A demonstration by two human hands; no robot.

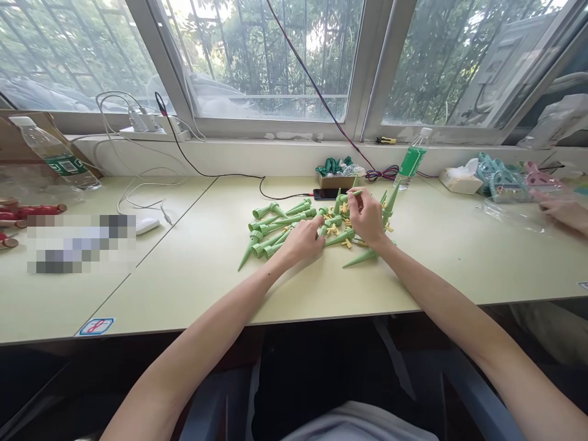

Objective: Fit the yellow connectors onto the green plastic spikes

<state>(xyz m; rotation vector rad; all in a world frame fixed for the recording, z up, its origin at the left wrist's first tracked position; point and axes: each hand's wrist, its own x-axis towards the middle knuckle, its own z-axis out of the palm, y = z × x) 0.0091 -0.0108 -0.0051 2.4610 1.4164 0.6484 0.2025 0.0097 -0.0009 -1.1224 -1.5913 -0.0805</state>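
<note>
Green plastic spikes (287,220) lie in a loose heap on the table (206,275) in front of you, mixed toward the right with small yellow pieces (348,244). Your right hand (366,217) pinches one spike between thumb and fingertips, raised a little above the heap, probably so that it stays free of its neighbours. Your left hand (303,240) bends low over the middle of the heap, its fingers drawn in at the green parts; you cannot tell from here whether they grip one. The heap sits between your forearms, likely to keep every piece within short reach. Behind it, the phone (324,194) lies against a small box (337,182), apparently pushed back to leave working room.
</note>
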